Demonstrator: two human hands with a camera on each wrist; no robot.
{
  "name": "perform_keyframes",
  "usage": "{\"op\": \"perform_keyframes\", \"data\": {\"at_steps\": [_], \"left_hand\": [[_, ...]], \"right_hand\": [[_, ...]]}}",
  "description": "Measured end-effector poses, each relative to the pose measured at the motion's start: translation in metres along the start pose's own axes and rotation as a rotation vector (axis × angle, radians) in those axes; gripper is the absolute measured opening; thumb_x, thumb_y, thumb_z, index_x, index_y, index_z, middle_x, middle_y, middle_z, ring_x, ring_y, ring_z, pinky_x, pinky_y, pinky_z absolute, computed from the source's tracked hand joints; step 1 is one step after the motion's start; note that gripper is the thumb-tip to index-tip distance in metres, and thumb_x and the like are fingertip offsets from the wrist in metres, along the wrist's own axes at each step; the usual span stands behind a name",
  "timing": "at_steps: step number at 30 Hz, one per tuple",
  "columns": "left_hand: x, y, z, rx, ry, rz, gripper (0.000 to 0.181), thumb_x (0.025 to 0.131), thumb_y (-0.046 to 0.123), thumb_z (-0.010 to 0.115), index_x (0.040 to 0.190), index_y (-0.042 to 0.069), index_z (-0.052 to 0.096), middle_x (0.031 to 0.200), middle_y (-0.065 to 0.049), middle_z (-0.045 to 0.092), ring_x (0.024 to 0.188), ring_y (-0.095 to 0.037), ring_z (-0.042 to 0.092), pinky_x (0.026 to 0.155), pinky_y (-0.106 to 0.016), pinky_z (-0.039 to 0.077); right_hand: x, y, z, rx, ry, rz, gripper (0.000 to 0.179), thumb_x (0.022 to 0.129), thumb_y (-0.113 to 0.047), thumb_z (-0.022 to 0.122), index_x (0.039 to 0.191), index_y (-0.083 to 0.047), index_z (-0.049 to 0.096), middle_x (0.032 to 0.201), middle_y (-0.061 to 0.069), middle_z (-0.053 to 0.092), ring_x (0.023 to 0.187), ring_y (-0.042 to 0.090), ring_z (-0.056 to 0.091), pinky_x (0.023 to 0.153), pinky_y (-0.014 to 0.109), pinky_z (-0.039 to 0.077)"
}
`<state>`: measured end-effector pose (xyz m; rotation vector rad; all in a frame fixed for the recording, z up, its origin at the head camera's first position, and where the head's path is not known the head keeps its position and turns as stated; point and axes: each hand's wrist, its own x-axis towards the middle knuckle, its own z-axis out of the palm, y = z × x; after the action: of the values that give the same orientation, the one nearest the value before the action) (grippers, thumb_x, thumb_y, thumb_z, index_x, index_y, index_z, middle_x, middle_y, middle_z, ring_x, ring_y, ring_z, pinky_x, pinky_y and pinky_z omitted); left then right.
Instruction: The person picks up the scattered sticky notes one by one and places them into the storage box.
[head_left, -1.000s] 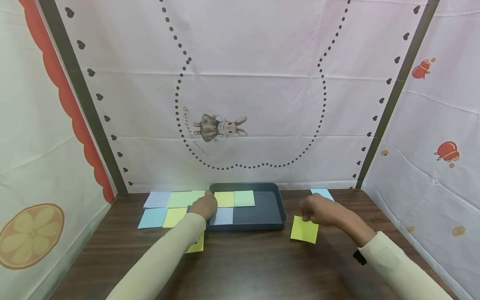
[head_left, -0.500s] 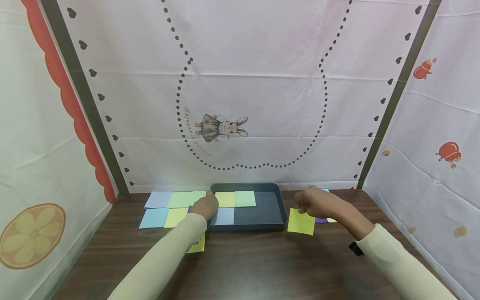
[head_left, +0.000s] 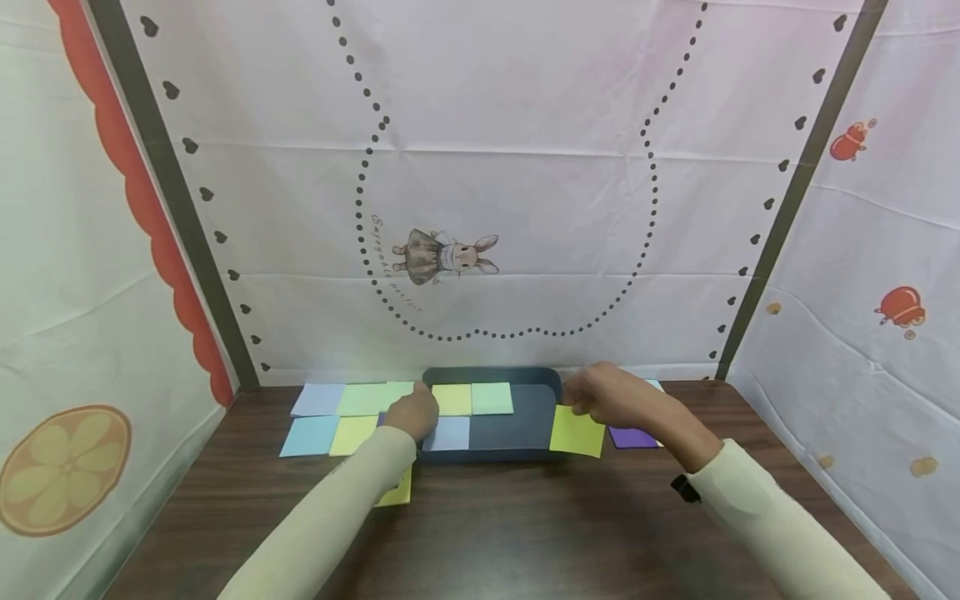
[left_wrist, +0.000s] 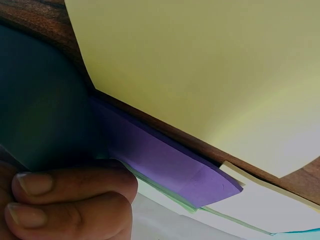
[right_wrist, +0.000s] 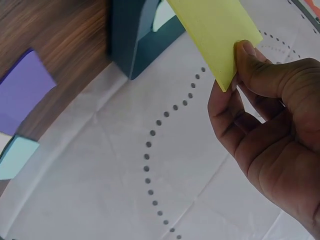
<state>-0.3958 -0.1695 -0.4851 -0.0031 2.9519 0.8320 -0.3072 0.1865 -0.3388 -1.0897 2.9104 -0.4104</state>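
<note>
My right hand (head_left: 618, 402) pinches a yellow sticky note (head_left: 577, 431) by its upper edge. In the right wrist view thumb and fingertips meet on a corner of that note (right_wrist: 220, 35). The note overlaps the right end of the dark tray (head_left: 513, 455) in the head view. At the tray's left wall my left hand (head_left: 413, 412) grips the rim, its curled fingers (left_wrist: 75, 200) against the dark wall (left_wrist: 45, 100). Inside the tray lie a pale yellow note (head_left: 452, 399), a light green note (head_left: 492, 398) and a pale blue note (head_left: 449, 433).
Left of the tray, several notes lie in two rows, including a light blue one (head_left: 309, 436). A yellow note (head_left: 397, 490) lies in front of them, partly under the left sleeve. Purple notes (head_left: 632, 437) lie on the right. A white printed cloth (head_left: 525, 208) stands behind the table.
My right hand has lifted the yellow note and carried it left to the tray's right end, uncovering the purple notes. My left hand stays at the tray's left rim.
</note>
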Motion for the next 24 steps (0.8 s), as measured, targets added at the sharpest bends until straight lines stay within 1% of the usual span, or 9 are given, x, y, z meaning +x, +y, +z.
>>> {"op": "perform_keyframes", "data": {"at_steps": [2, 5, 9, 13, 15, 17, 19, 21, 24], "left_hand": [[-0.001, 0.001, -0.001, 0.000, 0.005, 0.000, 0.055, 0.117, 0.023, 0.025, 0.154, -0.016, 0.039, 0.089, -0.025, 0.075, 0.075, -0.036, 0.071, 0.063, -0.046, 0.059], [-0.025, 0.018, -0.016, -0.013, 0.002, -0.007, 0.052, 0.117, 0.019, 0.027, 0.153, -0.016, 0.041, 0.091, -0.027, 0.075, 0.076, -0.038, 0.072, 0.065, -0.047, 0.060], [-0.052, 0.036, -0.032, -0.021, 0.007, -0.011, 0.050, 0.118, 0.017, 0.027, 0.152, -0.015, 0.044, 0.093, -0.028, 0.075, 0.078, -0.036, 0.072, 0.068, -0.045, 0.059], [-0.063, 0.042, -0.039, -0.008, 0.012, -0.012, 0.051, 0.118, 0.018, 0.025, 0.153, -0.015, 0.043, 0.097, -0.028, 0.076, 0.081, -0.035, 0.072, 0.070, -0.045, 0.059], [-0.061, 0.041, -0.039, -0.012, 0.007, -0.015, 0.052, 0.118, 0.018, 0.024, 0.154, -0.015, 0.043, 0.100, -0.030, 0.077, 0.083, -0.036, 0.073, 0.072, -0.047, 0.060], [-0.054, 0.037, -0.036, -0.019, 0.000, -0.024, 0.052, 0.118, 0.018, 0.024, 0.154, -0.014, 0.042, 0.100, -0.030, 0.077, 0.083, -0.037, 0.073, 0.073, -0.048, 0.061], [-0.045, 0.032, -0.031, -0.029, -0.010, -0.035, 0.052, 0.117, 0.018, 0.024, 0.155, -0.013, 0.042, 0.100, -0.031, 0.076, 0.083, -0.037, 0.073, 0.074, -0.049, 0.061], [-0.032, 0.023, -0.021, -0.026, -0.011, -0.029, 0.052, 0.117, 0.019, 0.026, 0.154, -0.014, 0.041, 0.099, -0.030, 0.076, 0.082, -0.038, 0.073, 0.071, -0.049, 0.060], [-0.017, 0.012, -0.010, -0.031, -0.009, -0.025, 0.052, 0.116, 0.019, 0.026, 0.153, -0.013, 0.042, 0.100, -0.029, 0.077, 0.081, -0.039, 0.073, 0.069, -0.050, 0.060]], "right_hand": [[0.003, -0.003, 0.000, 0.004, 0.002, -0.007, 0.021, 0.097, 0.009, 0.076, 0.090, -0.011, 0.077, 0.085, -0.003, 0.073, 0.076, 0.008, 0.058, 0.073, 0.028, 0.055], [0.008, -0.007, 0.000, -0.013, 0.016, -0.029, 0.018, 0.097, 0.007, 0.078, 0.094, -0.011, 0.079, 0.090, -0.003, 0.077, 0.079, 0.007, 0.061, 0.075, 0.028, 0.057], [0.015, -0.012, 0.000, -0.046, 0.043, -0.060, 0.018, 0.096, 0.008, 0.078, 0.095, -0.010, 0.078, 0.090, -0.002, 0.077, 0.079, 0.008, 0.061, 0.074, 0.027, 0.056], [0.024, -0.018, 0.001, -0.057, 0.070, -0.075, 0.020, 0.096, 0.009, 0.077, 0.095, -0.010, 0.078, 0.090, -0.002, 0.077, 0.079, 0.008, 0.061, 0.074, 0.026, 0.056], [0.028, -0.021, 0.003, -0.056, 0.080, -0.074, 0.020, 0.097, 0.009, 0.077, 0.096, -0.010, 0.079, 0.091, -0.002, 0.078, 0.080, 0.008, 0.062, 0.074, 0.027, 0.056], [0.033, -0.025, 0.005, -0.046, 0.086, -0.062, 0.020, 0.098, 0.008, 0.077, 0.100, -0.011, 0.081, 0.095, -0.001, 0.081, 0.082, 0.008, 0.064, 0.075, 0.027, 0.058], [0.036, -0.028, 0.008, -0.029, 0.089, -0.041, 0.020, 0.100, 0.007, 0.077, 0.104, -0.011, 0.083, 0.100, -0.001, 0.083, 0.085, 0.009, 0.067, 0.077, 0.027, 0.059], [0.039, -0.031, 0.011, -0.011, 0.101, -0.015, 0.021, 0.101, 0.006, 0.076, 0.109, -0.011, 0.085, 0.106, 0.001, 0.085, 0.090, 0.010, 0.072, 0.079, 0.028, 0.062], [0.043, -0.034, 0.017, -0.001, 0.133, -0.012, 0.020, 0.102, 0.005, 0.076, 0.114, -0.009, 0.085, 0.111, 0.004, 0.085, 0.096, 0.015, 0.076, 0.080, 0.028, 0.063]]}}
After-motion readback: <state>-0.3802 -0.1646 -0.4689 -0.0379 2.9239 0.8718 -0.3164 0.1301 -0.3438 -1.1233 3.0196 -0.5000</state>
